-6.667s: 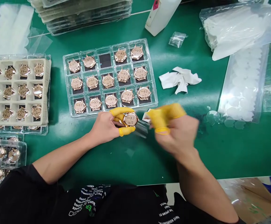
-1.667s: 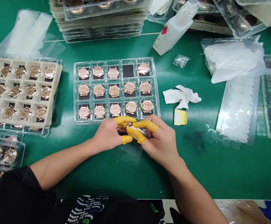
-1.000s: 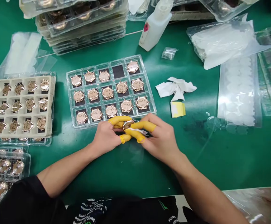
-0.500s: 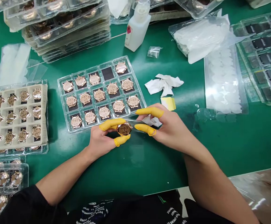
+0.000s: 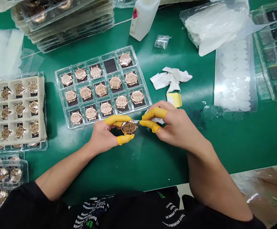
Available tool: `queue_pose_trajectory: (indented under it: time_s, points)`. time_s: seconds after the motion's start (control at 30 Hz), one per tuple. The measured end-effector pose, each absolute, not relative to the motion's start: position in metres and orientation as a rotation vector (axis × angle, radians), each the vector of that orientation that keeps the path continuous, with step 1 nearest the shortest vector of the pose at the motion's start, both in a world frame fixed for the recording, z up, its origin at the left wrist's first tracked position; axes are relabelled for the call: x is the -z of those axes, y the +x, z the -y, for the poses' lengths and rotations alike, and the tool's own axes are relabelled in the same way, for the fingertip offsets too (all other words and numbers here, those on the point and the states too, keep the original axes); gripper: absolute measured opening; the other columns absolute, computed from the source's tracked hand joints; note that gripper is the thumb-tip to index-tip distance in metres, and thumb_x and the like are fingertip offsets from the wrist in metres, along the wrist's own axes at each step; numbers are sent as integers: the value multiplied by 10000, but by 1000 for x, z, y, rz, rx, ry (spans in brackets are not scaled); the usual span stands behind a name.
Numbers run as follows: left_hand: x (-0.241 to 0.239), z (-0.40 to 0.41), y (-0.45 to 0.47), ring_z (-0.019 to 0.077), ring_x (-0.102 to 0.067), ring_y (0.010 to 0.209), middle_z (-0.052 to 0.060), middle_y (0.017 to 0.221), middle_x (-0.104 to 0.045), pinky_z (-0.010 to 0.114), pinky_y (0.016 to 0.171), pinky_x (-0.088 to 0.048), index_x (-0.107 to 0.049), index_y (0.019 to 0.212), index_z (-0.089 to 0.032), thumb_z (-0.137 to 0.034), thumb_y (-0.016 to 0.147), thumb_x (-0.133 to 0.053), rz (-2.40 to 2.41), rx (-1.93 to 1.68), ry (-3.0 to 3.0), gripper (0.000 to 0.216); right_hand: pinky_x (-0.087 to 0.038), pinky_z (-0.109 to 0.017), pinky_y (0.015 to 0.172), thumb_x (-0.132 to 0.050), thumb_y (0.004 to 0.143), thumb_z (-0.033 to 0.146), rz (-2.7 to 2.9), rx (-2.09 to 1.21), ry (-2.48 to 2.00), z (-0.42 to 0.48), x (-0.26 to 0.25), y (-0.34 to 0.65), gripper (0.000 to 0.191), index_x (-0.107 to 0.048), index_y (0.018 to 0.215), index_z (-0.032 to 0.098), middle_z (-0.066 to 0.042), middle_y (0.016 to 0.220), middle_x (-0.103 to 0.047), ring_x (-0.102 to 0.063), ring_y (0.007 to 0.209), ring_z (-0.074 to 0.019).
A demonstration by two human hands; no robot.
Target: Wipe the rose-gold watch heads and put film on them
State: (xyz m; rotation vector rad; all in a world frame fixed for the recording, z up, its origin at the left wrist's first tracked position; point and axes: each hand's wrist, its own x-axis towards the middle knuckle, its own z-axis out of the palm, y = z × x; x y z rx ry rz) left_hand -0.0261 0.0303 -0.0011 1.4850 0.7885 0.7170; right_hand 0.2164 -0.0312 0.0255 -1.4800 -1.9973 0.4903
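Note:
A rose-gold watch case [image 5: 129, 127] is held by its edges between the thumb and fingers of my left hand [image 5: 110, 133], its engraved back facing up. Yellow finger cots cover the fingertips of both hands. Just to the right, the thumb and forefinger of my right hand [image 5: 162, 122] are pinched together on a thin clear film [image 5: 136, 121], seen almost edge-on beside the case. Behind my hands lies a clear plastic tray [image 5: 62, 103] of similar cases, backs up. One back-row compartment shows only a black pad [image 5: 110, 65].
At left are a beige tray [image 5: 42, 111] of watch cases and stacked trays [image 5: 74, 35]. Crumpled white tissue [image 5: 169, 78], a yellow pad [image 5: 176, 99] and a small clear bag [image 5: 162, 41] lie right of centre. Behind stands a white bottle [image 5: 143, 20]; bagged white discs [image 5: 234, 79] lie at right.
My right thumb and forefinger have closed from a wider spread into a pinch near the watch case. The film between the hands now shows as a short thin strip. The whole view has shifted slightly.

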Motion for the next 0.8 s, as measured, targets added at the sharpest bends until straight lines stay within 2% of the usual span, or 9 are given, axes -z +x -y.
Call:
queue_pose_trajectory:
  time_s: [0.1, 0.2, 0.23, 0.3, 0.37, 0.43, 0.53, 0.63, 0.8]
  points:
    - [-1, -32, -25, 176, -815, 811, 53, 945, -852, 272, 783, -707, -800, 1107, -168, -235, 645, -958, -870, -649, 1352, 493, -508, -473, 883, -646, 879, 70, 2042, -300, -1477, 33, -30, 215, 211, -694, 974, 251, -57, 1057, -794, -661, 1037, -290]
    - [-3, -33, -23, 168, -812, 789, 44, 922, -850, 275, 786, -713, -791, 1122, -169, -228, 631, -958, -911, -620, 1279, 522, -483, -542, 960, -704, 931, 197, 1907, -416, -1488, 37, -43, 214, 84, -688, 897, 273, -43, 1103, -802, -654, 1057, -305]
    - [-3, -33, -23, 171, -814, 794, 42, 919, -850, 282, 798, -715, -790, 1126, -171, -226, 627, -959, -914, -620, 1274, 529, -495, -540, 956, -720, 947, 278, 1803, -524, -1467, 38, -47, 213, 87, -684, 868, 277, -49, 1087, -796, -660, 1044, -301]
    - [-2, -32, -23, 183, -822, 824, 42, 928, -851, 297, 823, -718, -789, 1135, -178, -224, 628, -958, -921, -616, 1286, 537, -536, -509, 910, -734, 954, 443, 1542, -754, -1429, 39, -51, 207, 213, -680, 832, 276, -64, 1073, -777, -676, 1008, -287]
    - [-1, -32, -24, 197, -828, 866, 43, 948, -852, 306, 837, -717, -789, 1152, -189, -224, 642, -950, -924, -603, 1319, 537, -567, -457, 834, -756, 922, 541, 1314, -941, -1460, 39, -47, 197, 286, -696, 851, 271, -72, 1114, -762, -689, 967, -263]
    - [0, -32, -25, 197, -827, 882, 36, 965, -850, 302, 843, -713, -788, 1169, -200, -226, 662, -937, -910, -589, 1369, 529, -577, -412, 783, -796, 880, 556, 1188, -1082, -1551, 39, -38, 185, 305, -720, 891, 261, -72, 1163, -758, -693, 939, -239]
    - [3, -32, -26, 168, -809, 817, 21, 957, -840, 291, 828, -709, -787, 1187, -204, -234, 707, -904, -868, -568, 1441, 494, -593, -407, 803, -822, 852, 540, 1136, -1194, -1645, 39, -26, 173, 311, -744, 933, 250, -72, 1161, -773, -696, 938, -235]
    - [4, -32, -26, 147, -788, 769, 7, 926, -830, 281, 816, -705, -783, 1196, -201, -235, 725, -894, -845, -563, 1461, 485, -605, -431, 842, -834, 839, 528, 1122, -1227, -1666, 39, -22, 170, 306, -749, 938, 251, -67, 1093, -785, -697, 925, -243]
    - [3, -32, -26, 153, -787, 796, 2, 911, -824, 285, 835, -700, -779, 1206, -202, -240, 726, -895, -841, -557, 1454, 496, -611, -420, 822, -842, 826, 514, 1097, -1248, -1678, 40, -24, 172, 292, -758, 928, 252, -66, 1078, -786, -698, 904, -239]
